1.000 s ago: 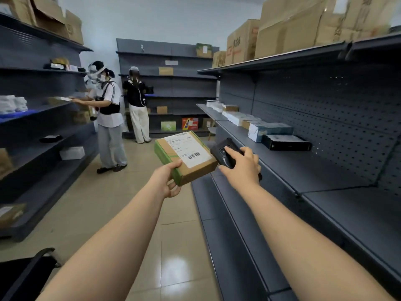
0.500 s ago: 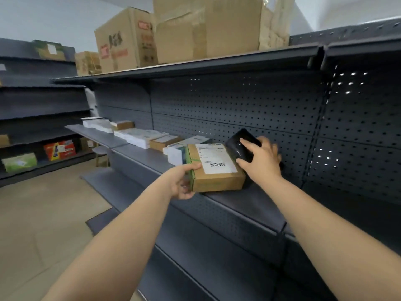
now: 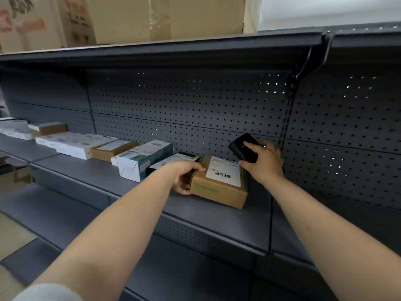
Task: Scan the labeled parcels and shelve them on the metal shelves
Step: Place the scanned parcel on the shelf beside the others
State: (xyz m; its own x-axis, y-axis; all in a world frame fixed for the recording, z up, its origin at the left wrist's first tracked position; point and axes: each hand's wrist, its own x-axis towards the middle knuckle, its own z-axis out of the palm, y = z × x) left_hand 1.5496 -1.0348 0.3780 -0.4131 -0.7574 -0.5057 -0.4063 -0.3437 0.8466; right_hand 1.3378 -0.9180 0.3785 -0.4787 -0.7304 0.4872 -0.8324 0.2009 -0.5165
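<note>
The brown parcel (image 3: 219, 183) lies flat on the grey metal shelf (image 3: 217, 220), its white barcode label (image 3: 223, 170) facing up. The left hand (image 3: 184, 174) grips the parcel's left end, fingers (image 3: 196, 168) curled over its top edge. Just right of those fingers and above the parcel's far corner, the right hand (image 3: 263, 162) holds a black scanner (image 3: 243, 147). Left of the left hand, a row of other boxes (image 3: 138, 161) sits along the same shelf.

Brown labeled parcel (image 3: 219, 183) lies flat, label up, on the grey metal shelf (image 3: 217, 216).
</note>
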